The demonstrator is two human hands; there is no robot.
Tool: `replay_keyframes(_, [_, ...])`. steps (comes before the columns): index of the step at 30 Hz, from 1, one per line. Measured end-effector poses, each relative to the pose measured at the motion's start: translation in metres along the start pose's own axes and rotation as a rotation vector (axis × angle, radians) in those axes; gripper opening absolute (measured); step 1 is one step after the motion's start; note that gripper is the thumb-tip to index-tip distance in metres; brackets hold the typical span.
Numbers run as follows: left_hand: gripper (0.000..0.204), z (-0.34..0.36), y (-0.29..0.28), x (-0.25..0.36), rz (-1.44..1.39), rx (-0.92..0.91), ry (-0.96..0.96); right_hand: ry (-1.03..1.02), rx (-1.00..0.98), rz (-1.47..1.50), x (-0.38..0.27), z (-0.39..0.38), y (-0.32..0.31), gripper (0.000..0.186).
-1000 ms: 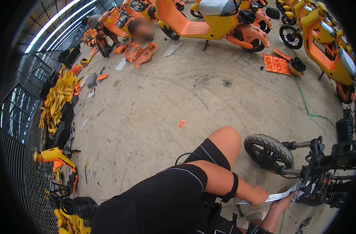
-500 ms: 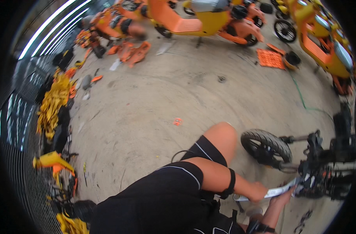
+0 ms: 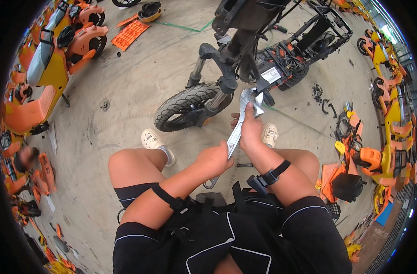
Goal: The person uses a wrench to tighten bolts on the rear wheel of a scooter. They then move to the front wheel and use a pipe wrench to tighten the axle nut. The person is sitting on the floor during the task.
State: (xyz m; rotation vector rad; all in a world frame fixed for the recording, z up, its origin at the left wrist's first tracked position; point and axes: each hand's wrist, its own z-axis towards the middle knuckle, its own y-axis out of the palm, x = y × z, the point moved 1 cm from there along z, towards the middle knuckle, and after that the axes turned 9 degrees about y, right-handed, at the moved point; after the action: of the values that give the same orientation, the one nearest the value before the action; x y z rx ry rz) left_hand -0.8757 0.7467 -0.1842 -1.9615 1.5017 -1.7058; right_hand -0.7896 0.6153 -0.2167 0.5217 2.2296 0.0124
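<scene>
A large silver adjustable wrench [image 3: 235,136] slants up and away from me over the floor. My left hand [image 3: 214,160] is closed around its handle, and the handle's ring end shows below that hand. Farther up, my right hand [image 3: 250,128] wraps the wrench near its head, thumb laid along the metal. The wrench head meets the lower part of a black scooter frame [image 3: 245,50]; whether its jaws grip a part there I cannot tell. Left of the wrench is the scooter's front wheel [image 3: 188,107], with its black tyre and fork.
Behind the front end lies the stripped rear chassis [image 3: 290,59] with loose wiring. Yellow and orange scooters [image 3: 39,91] stand at left, others at right. An orange mat [image 3: 130,34] and a helmet [image 3: 150,11] lie far left; a black box [image 3: 347,187] and orange panels sit at right.
My view has swung to the right, bringing the scooter frame in front of me. Both hands were on the wrench before and still are.
</scene>
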Motion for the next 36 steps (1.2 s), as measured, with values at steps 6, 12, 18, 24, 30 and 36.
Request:
replay_keyframes(6, [0.041,-0.003,-0.001,-0.003,0.022,0.022,-0.051,-0.1,-0.091,0.033,0.002,-0.002,0.002,0.042])
replay_keyframes(12, [0.04,-0.007,-0.01,0.007,0.047,0.056,0.007,-0.061,-0.07,0.061,-0.004,-0.003,0.005,0.046])
replay_keyframes(18, [0.045,-0.004,-0.007,0.004,0.015,0.02,-0.024,0.026,-0.062,0.074,-0.014,-0.005,0.006,0.053])
replay_keyframes(24, [0.044,0.0,-0.004,-0.006,0.019,0.045,-0.013,-0.051,-0.092,0.019,-0.007,-0.002,0.006,0.05])
replay_keyframes(30, [0.042,-0.002,-0.006,-0.006,0.041,0.046,0.001,0.018,-0.101,0.07,-0.014,-0.008,0.008,0.044])
replay_keyframes(36, [0.042,-0.004,-0.012,0.0,0.037,0.035,0.0,0.018,-0.072,0.057,-0.012,-0.006,0.007,0.045])
